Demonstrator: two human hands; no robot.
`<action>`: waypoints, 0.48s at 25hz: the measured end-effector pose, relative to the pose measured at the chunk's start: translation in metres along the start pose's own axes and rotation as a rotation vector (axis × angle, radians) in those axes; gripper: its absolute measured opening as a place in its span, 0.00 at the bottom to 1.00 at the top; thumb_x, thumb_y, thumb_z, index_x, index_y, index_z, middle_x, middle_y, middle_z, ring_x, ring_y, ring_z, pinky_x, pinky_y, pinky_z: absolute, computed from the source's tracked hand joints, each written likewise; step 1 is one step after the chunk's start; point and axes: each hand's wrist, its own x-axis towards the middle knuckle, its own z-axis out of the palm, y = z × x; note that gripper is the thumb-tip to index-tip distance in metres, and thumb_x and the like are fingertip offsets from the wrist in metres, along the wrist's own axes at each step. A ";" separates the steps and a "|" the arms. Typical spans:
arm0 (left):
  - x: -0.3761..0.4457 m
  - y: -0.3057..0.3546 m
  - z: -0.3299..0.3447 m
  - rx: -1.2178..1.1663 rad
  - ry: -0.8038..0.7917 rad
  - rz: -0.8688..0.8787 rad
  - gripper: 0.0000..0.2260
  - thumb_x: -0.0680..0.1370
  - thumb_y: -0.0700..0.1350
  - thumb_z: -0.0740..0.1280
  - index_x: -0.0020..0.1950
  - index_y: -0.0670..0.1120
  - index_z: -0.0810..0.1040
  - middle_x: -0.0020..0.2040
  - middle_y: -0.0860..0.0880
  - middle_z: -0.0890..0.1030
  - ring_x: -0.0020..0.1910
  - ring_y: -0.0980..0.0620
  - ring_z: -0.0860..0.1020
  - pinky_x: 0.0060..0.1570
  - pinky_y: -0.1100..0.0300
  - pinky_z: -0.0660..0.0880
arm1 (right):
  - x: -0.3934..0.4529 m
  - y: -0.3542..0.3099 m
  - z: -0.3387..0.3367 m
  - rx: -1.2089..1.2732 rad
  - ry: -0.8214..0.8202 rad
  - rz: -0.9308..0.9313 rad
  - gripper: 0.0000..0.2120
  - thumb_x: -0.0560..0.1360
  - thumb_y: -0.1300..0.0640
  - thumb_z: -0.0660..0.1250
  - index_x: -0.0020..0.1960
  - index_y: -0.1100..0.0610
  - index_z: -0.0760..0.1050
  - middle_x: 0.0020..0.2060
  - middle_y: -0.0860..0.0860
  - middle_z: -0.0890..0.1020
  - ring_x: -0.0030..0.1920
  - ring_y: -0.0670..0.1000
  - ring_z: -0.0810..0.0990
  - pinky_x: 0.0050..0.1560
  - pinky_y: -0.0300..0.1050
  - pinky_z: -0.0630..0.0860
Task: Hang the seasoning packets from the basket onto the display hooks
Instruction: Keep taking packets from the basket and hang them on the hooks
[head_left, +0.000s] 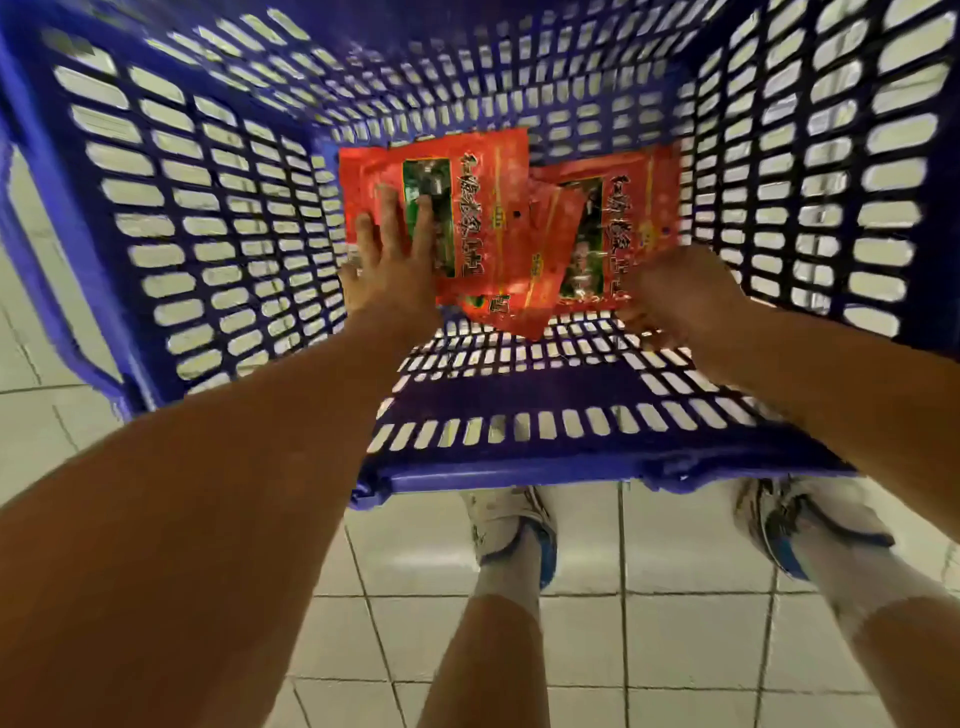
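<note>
Early stage, as judged: red seasoning packets (488, 218) were seen lying in the blue basket (218, 218), far end; none hung, hooks not in view. Left hand (392, 260) was laid flat, fingers straight, on the left packet. Right hand (675, 296) was curled at the right packets' near edge; grip couldn't be confirmed.

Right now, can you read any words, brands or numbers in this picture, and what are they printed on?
Left red packet: large black characters down its face, too blurred to read.
Right red packet: the same kind of print, also too blurred.
Blue basket: no text visible.
Shoes: no readable marking.
</note>
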 end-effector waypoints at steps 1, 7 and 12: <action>0.005 0.002 0.004 -0.021 0.000 -0.004 0.54 0.72 0.57 0.76 0.81 0.53 0.37 0.82 0.44 0.35 0.80 0.34 0.41 0.73 0.32 0.57 | 0.004 0.001 0.001 0.051 0.002 0.010 0.05 0.76 0.57 0.66 0.49 0.56 0.78 0.42 0.56 0.84 0.43 0.57 0.83 0.44 0.53 0.80; -0.022 -0.019 -0.016 -0.442 0.334 0.194 0.21 0.76 0.43 0.66 0.69 0.48 0.76 0.62 0.40 0.81 0.58 0.37 0.79 0.53 0.51 0.74 | -0.009 -0.018 -0.010 0.130 -0.054 0.034 0.09 0.75 0.59 0.70 0.54 0.62 0.79 0.46 0.57 0.84 0.47 0.55 0.82 0.49 0.52 0.81; -0.064 -0.024 -0.077 -1.290 0.114 0.127 0.13 0.71 0.39 0.67 0.42 0.56 0.85 0.37 0.56 0.85 0.37 0.56 0.83 0.39 0.60 0.79 | -0.031 -0.049 -0.009 0.226 -0.251 -0.177 0.34 0.65 0.54 0.79 0.69 0.52 0.74 0.58 0.45 0.83 0.58 0.47 0.79 0.58 0.50 0.73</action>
